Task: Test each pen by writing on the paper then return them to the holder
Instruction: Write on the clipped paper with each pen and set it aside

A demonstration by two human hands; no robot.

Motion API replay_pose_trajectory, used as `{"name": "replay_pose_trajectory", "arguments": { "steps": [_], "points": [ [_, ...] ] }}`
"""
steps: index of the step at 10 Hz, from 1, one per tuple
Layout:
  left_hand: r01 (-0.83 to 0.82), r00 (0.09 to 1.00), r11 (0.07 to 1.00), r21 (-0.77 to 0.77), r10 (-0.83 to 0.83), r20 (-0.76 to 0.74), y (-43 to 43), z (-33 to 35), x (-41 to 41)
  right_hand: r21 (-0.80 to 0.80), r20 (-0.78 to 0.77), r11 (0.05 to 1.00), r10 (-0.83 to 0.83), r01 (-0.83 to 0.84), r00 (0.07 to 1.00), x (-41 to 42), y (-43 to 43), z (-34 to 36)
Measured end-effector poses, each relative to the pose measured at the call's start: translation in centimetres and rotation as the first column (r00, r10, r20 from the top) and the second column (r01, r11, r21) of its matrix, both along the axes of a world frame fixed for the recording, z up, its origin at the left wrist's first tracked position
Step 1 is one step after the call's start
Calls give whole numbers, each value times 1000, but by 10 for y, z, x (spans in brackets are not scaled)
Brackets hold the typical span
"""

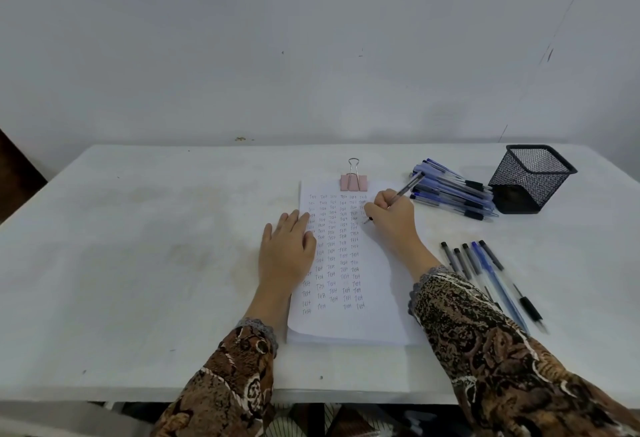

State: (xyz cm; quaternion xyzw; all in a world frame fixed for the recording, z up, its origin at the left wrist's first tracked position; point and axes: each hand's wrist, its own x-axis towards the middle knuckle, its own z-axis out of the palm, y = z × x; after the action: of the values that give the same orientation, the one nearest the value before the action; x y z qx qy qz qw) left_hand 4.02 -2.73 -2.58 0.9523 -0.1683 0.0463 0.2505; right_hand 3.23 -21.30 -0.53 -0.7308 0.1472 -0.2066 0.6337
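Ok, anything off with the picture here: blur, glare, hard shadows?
Head view: soft, even light, no glare; only faint shadows beside the left hand and right hand. Head view: the loose pens smear at their lower ends near the frame edge; the held pen and the writing on the paper look clearer, though soft.

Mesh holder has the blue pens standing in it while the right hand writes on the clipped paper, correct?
No. The head view shows the mesh holder without pens; the blue pens lie piled on the table beside it. The right hand does write on the clipped paper.
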Motion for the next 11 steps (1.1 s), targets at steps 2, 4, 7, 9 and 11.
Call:
{"name": "replay_pose_trajectory", "arguments": {
  "steps": [2, 4, 7, 9, 11],
  "points": [
    [-4, 1000, 1000, 2, 4, 6, 0, 0, 0, -22, 6, 1000, -15, 16, 1000, 3, -2, -3],
    [4, 1000, 1000, 0, -4, 5, -1, 1, 0, -34, 11, 999, -40, 40, 999, 5, -4, -5],
    [4, 1000, 1000, -8, -4, 4, 0, 2, -1, -81, 22, 993, -80, 81, 997, 7, -6, -6],
    [8, 1000, 1000, -8, -8, 1, 1, 1, -1, -92, 31, 992, -79, 81, 996, 8, -7, -7],
    [8, 1000, 1000, -11, -8, -7, 1, 2, -2, 38, 44, 997, -70, 69, 997, 7, -3, -6]
  ]
}}
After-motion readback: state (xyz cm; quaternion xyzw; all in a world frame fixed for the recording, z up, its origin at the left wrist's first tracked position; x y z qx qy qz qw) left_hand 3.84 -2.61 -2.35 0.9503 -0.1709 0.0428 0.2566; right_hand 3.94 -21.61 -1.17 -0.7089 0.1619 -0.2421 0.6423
